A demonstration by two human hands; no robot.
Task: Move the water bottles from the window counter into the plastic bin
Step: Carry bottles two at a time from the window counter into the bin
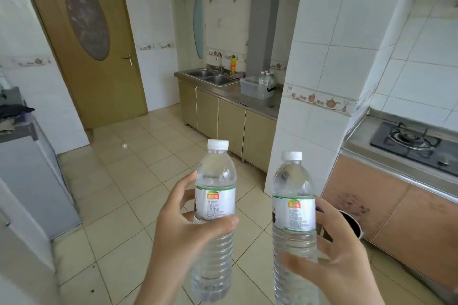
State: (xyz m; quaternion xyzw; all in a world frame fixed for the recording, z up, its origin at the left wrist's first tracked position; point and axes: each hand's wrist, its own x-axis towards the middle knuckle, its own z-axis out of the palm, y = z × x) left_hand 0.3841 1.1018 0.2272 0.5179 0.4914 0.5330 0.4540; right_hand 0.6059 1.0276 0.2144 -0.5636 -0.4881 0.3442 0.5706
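I carry two clear water bottles with white caps and white labels, both upright in front of me. My left hand (pixel 183 228) grips the left bottle (pixel 215 195) around its middle. My right hand (pixel 339 252) grips the right bottle (pixel 293 208) the same way. Far ahead, the clear plastic bin (pixel 255 88) stands on the steel counter (pixel 247 100) to the right of the sink, with several bottles (pixel 265 78) standing in its far end.
A double sink (pixel 210 76) with a tap lies left of the bin. A white tiled pillar (pixel 312 82) rises on the right, between me and part of the counter. A gas hob (pixel 409 141) sits at right, a brown door (pixel 91 39) at left, a white appliance (pixel 32 176) at the left edge. Tiled floor lies between.
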